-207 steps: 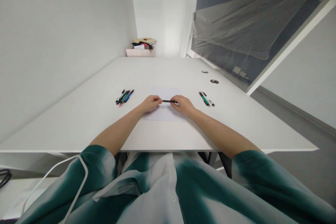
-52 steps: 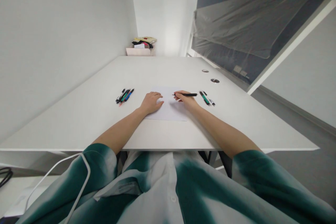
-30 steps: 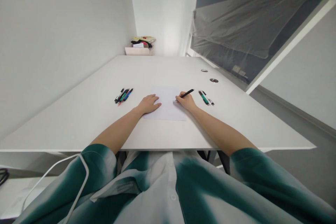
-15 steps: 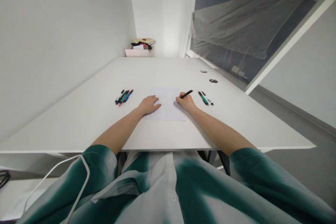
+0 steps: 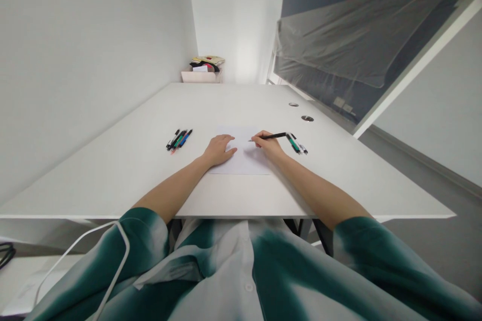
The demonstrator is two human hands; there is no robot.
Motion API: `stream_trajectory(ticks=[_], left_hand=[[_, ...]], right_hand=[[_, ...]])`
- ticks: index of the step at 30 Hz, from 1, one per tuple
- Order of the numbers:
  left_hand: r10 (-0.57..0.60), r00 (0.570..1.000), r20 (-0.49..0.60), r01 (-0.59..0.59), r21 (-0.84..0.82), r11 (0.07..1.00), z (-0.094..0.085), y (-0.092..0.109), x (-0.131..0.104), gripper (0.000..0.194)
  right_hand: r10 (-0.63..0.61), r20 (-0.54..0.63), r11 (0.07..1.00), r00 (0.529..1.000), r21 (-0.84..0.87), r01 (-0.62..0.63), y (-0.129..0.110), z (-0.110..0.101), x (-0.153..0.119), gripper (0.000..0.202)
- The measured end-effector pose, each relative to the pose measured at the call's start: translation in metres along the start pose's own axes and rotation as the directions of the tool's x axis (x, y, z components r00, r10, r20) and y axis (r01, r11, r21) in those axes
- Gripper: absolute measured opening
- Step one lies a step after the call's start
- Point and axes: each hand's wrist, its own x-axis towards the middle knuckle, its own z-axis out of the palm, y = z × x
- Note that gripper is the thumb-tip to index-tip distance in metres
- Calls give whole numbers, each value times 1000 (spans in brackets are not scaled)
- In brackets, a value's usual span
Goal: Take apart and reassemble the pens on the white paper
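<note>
A white sheet of paper (image 5: pixel 241 163) lies on the white table in front of me. My left hand (image 5: pixel 220 149) rests on the left part of the sheet, thumb and fingers apart, holding nothing. Over the sheet's right side, my right hand (image 5: pixel 266 143) is closed round a black pen (image 5: pixel 274 136). The pen is tilted low, its tip pointing left toward the paper; I cannot tell whether the tip touches it. Any marks on the sheet are too faint to make out.
Several pens (image 5: pixel 179 140) in black, green, red and blue lie left of the paper. More pens (image 5: pixel 296 144) lie just right of my right hand. Two round metal table inserts (image 5: pixel 307 118) sit farther right. A pink box (image 5: pixel 199 76) stands beyond the far edge. A white cable (image 5: pixel 122 241) crosses my left sleeve.
My right hand has tipped the pen flatter, and its tip shows left of my fingers. My left hand has slid slightly right on the paper. The view has shifted a little.
</note>
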Motion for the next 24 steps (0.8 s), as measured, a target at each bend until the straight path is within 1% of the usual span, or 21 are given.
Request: stream_trajectory(ticks=[2,4,7,9,11,13,16,18,21,24], left_hand=[[70,996,-57,-74,-68,995,0,8,1,41],[131,987,-89,-140,-112,984,0,15,3,37],[216,972,-87,-227,-146,963,2,19,5,28],[237,968,-81,-247,-146,958,3,17,6,25],[216,972,-88,-226,-130,965,4,13,6,24],[176,980,-92,-185,-107,977,5,7,6,24],[117,990,-72,-123,-75,990,6,-1,6,26],[91,994,-60,-94,-60,994,6,-3,7,28],[81,995,-55,-84,-50,995,6,-3,7,30],[65,996,-66,-69,-53,996,5,0,6,31]], right_hand=[[-5,132,998,991,59,-3,-4,5,-4,22],[-9,225,995,974,100,-14,-7,10,-9,22],[-13,296,991,955,133,-28,-7,14,-12,23],[-12,315,986,949,160,-41,-6,14,-12,24],[10,315,975,949,209,-80,-5,13,-11,26],[73,305,949,950,271,-160,-7,9,-9,31],[186,330,877,926,370,-307,-15,0,-6,42],[213,355,816,910,447,-365,-20,-5,-6,50],[209,355,770,911,515,-377,-22,-9,-6,50],[205,325,777,923,520,-355,-20,-9,-6,43]])
